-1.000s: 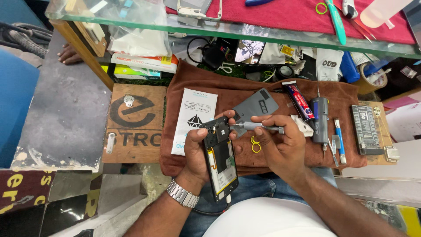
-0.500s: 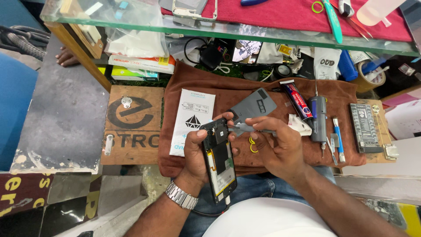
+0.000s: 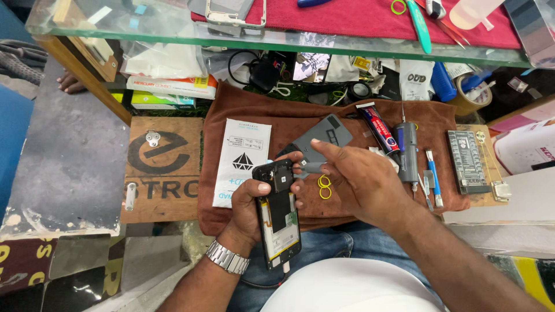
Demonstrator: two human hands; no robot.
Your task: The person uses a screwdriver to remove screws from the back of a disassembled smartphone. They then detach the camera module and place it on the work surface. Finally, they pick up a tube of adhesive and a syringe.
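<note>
Left hand (image 3: pixel 254 205) grips the opened phone (image 3: pixel 280 216) over the lap, just off the brown cloth (image 3: pixel 272 112); right hand (image 3: pixel 355 182) pinches a grey tool (image 3: pixel 312 168) at its top end; best kept steady, tip light.

1. Left hand (image 3: pixel 254 205) rises from 6 o'clock, wrist banded, fingers curled in a grip, thumb pressed flat on top.
2. Right hand (image 3: pixel 352 179) enters from 4 o'clock, fingers pinched, pointing toward 9 o'clock.
</note>
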